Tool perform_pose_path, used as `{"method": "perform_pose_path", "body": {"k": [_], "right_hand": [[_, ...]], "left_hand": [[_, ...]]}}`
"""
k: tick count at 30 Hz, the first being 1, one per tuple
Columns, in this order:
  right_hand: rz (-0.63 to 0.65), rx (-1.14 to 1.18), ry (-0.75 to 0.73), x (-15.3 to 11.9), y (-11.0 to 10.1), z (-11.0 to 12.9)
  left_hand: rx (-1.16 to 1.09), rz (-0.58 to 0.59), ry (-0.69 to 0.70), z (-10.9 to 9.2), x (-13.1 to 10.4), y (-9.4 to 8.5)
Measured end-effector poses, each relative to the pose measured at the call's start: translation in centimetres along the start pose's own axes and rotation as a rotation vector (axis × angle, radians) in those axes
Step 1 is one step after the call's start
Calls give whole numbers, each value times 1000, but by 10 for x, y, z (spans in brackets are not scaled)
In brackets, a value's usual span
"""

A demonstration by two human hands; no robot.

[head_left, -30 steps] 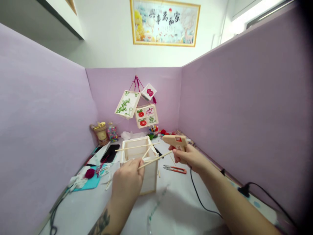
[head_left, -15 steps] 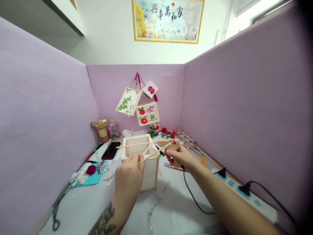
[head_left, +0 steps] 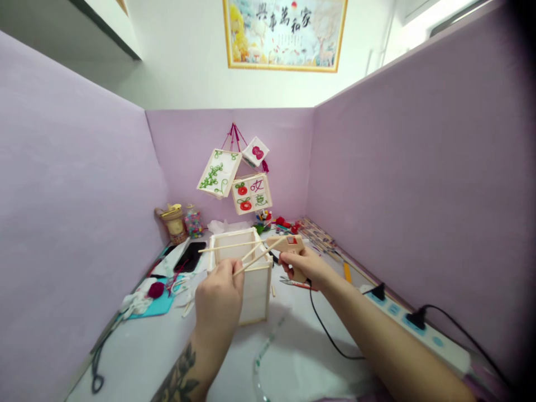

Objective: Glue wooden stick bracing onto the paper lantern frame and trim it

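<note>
My left hand (head_left: 220, 290) is closed around thin wooden sticks (head_left: 258, 258), which slant up and to the right from its fingers. One more pale stick (head_left: 230, 246) crosses almost level behind them, its right end by the glue gun's front. A beige hot glue gun (head_left: 288, 244) is gripped in my right hand (head_left: 304, 265), its front pointing left at the sticks. The nozzle tip is hard to make out behind them. Just beyond my left hand stands a box-shaped frame (head_left: 255, 293) of wooden sticks with white panels, partly hidden by that hand.
Scissors (head_left: 297, 283) lie beneath the glue gun, whose black cord (head_left: 330, 343) loops toward me. A power strip (head_left: 419, 329) runs along the right. Left are a phone (head_left: 190, 257), red yarn (head_left: 156, 290) and a blue sheet (head_left: 154, 306). Decorated panels (head_left: 251, 194) hang at the back.
The slanting stick's upper end has shifted left and up along with both hands, slightly. The whole view has moved a little too. Both hands keep their grips.
</note>
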State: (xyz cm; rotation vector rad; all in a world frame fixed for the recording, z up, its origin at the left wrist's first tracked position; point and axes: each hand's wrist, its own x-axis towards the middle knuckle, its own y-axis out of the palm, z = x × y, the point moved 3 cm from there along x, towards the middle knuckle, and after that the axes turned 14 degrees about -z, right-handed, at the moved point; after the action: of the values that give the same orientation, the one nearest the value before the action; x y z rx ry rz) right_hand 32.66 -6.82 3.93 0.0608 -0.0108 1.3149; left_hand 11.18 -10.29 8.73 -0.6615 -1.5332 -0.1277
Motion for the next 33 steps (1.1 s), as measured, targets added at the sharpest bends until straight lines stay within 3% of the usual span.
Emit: {"method": "perform_pose_path", "body": {"k": [11,33], "right_hand": [[24,5,-21,-1,5,2],[28,19,-13,-2,2,0]], "left_hand": [[19,-54,18,-3,1,-2],[155,228,-97,-5,2,7]]}}
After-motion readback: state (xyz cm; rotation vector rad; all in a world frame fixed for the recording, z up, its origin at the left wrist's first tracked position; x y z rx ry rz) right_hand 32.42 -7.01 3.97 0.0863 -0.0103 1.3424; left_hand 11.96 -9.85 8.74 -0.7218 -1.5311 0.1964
